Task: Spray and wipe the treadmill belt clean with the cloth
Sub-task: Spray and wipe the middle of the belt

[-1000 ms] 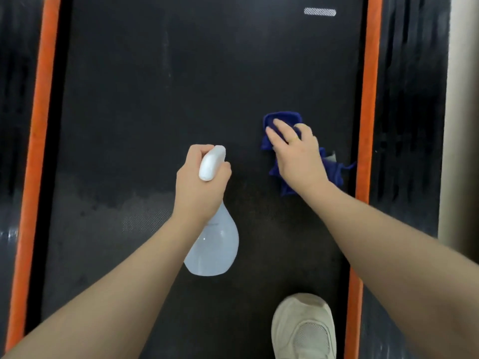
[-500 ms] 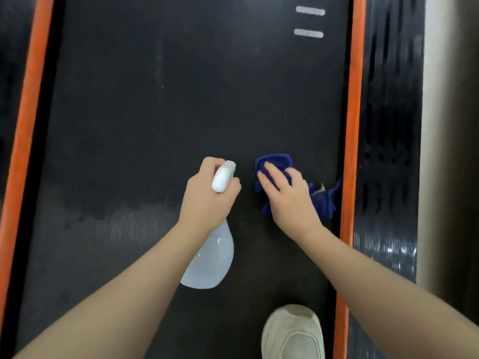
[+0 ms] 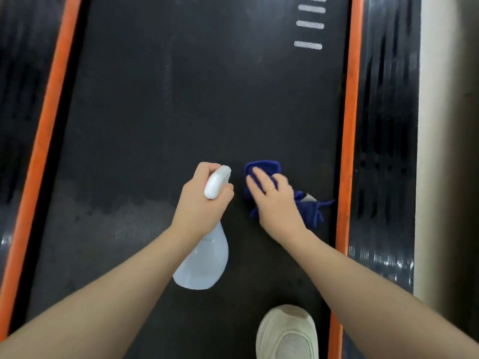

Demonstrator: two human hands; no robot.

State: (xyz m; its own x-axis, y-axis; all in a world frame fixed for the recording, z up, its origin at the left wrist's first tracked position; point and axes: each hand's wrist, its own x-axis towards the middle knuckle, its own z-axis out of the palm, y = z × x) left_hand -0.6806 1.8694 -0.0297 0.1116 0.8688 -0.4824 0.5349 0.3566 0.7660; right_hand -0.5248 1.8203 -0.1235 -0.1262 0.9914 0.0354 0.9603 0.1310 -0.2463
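Observation:
The black treadmill belt (image 3: 194, 99) runs away from me between two orange side strips. My left hand (image 3: 199, 203) grips the neck of a pale translucent spray bottle (image 3: 204, 263), whose white head points up the belt. Just to its right, my right hand (image 3: 274, 200) presses flat with straight fingers on a crumpled blue cloth (image 3: 313, 208) lying on the belt. Part of the cloth is hidden under the palm. The two hands are close together, a small gap apart.
A lighter, hazy band (image 3: 108, 216) crosses the belt to the left of my hands. My white shoe (image 3: 287, 332) stands on the belt at the bottom. White dashes (image 3: 308, 45) mark the belt far right. Glossy black side rails (image 3: 386, 151) flank the orange strips (image 3: 350, 125).
My right hand has slid the cloth leftward toward the spray bottle hand. The view has shifted, showing more white dashes at the top. The left hand keeps its grip.

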